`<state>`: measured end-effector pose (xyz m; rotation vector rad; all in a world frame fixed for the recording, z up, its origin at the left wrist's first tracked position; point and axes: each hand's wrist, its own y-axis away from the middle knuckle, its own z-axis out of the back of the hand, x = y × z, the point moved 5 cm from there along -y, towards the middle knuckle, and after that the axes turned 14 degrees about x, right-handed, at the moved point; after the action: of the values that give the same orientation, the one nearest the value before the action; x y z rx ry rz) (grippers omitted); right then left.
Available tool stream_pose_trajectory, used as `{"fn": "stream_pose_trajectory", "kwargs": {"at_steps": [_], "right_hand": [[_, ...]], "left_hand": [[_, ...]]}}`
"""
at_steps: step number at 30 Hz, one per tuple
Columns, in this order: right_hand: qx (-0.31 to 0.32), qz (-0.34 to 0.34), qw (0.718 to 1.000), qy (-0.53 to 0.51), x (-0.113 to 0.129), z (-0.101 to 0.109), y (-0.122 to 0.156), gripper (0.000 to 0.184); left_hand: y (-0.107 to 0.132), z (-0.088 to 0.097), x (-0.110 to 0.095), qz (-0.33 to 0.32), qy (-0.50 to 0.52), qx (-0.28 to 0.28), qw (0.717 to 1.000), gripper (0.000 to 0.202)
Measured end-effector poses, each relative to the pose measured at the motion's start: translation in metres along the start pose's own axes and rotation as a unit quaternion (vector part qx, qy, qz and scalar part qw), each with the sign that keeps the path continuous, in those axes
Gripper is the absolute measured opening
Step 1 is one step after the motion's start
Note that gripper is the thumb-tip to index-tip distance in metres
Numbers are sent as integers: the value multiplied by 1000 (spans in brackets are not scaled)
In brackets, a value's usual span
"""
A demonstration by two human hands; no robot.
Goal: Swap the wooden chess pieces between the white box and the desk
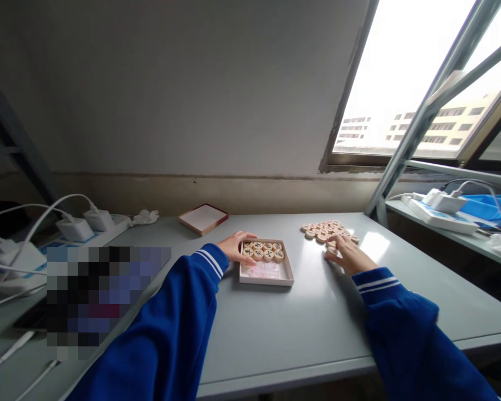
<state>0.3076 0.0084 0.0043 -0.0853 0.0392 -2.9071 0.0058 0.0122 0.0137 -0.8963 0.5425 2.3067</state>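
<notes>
A shallow white box (266, 281) stands on the grey table, two rows of round wooden xiangqi pieces (268, 254) along its far side. In its near part lies a clear plastic bag (264, 270) with pink print. My left hand (236, 248) grips the box's left side, fingers at the far corner and thumb over the near left edge. Off to the right, my right hand (347, 253) is at the near edge of a cluster of loose pieces (325, 227), thumb and fingers closed around one xiangqi piece (331, 250), partly covered.
The box lid (203, 218) lies upturned near the wall. At left are a power strip (116, 223) with white chargers and cables, and a blurred-out patch (108, 295). A metal frame post (409, 139) rises at right, beside a shelf holding another power strip (440, 214).
</notes>
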Motion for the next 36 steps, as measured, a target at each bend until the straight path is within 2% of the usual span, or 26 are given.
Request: {"fn": "stream_pose_trajectory", "kwargs": {"at_steps": [3, 5, 7, 11, 13, 15, 18, 21, 26, 28, 31, 33, 36], "right_hand": [[1, 8, 1000, -27, -6, 4, 4, 15], [-1, 20, 999, -43, 4, 11, 8, 14], [-7, 60, 996, -69, 29, 22, 12, 19], [0, 228, 966, -121, 113, 39, 13, 23], [17, 271, 957, -104, 148, 41, 9, 21], [37, 301, 950, -73, 172, 38, 5, 20], [47, 318, 946, -49, 186, 30, 1, 18], [38, 303, 950, -56, 185, 26, -1, 26], [32, 286, 956, -52, 172, 31, -7, 14], [-13, 243, 969, -39, 152, 38, -14, 11], [-116, 103, 988, 26, 104, 47, -26, 13], [-122, 22, 990, 69, 72, 42, -31, 16], [-81, -25, 992, 94, 41, 29, -34, 18]], "left_hand": [[0, 0, 1, -4, 1, 2, 1000, 75], [-1, 0, 2, -7, 0, 1, 1000, 75], [-1, -1, 4, -4, -3, -5, 1000, 72], [-2, 0, 5, -9, -13, -27, 1000, 58], [-3, 0, 3, -21, -19, -34, 999, 53], [-3, -1, 2, -26, -22, -33, 999, 51], [-4, -1, 3, -25, -27, -33, 999, 47], [-3, -1, 4, -25, -40, -34, 998, 47], [-2, -2, 1, -3, -47, -45, 998, 58], [-2, -3, 0, 11, -61, -53, 997, 62], [-2, -3, -3, 24, -76, -56, 995, 65], [-2, -3, -4, 25, -74, -53, 996, 64], [-2, -2, -4, 23, -70, -54, 996, 62]]}}
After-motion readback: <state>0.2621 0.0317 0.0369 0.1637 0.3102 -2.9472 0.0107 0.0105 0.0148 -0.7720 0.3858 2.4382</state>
